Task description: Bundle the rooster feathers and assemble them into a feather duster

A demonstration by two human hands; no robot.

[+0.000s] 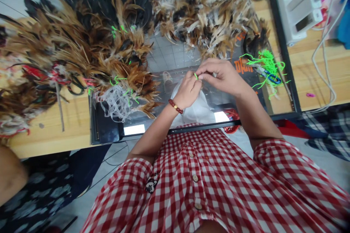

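Observation:
My left hand (188,91), with a red bead bracelet on the wrist, and my right hand (221,74) meet above a dark glass-topped work surface (169,56). Both pinch a short piece of bright green cord (195,76) between their fingertips. A white cloth or bag (198,111) lies just under my hands. Brown and black feather bundles (82,43) tied with green cord are heaped at the left. Loose pale and brown feathers (210,18) lie beyond my hands.
A tangle of green cord (266,63) with blue-handled scissors (270,77) lies at the right. White mesh (115,102) sits left of my hands. A white power strip (296,11) and cables rest on the wooden bench. Another person's arm (11,174) shows at lower left.

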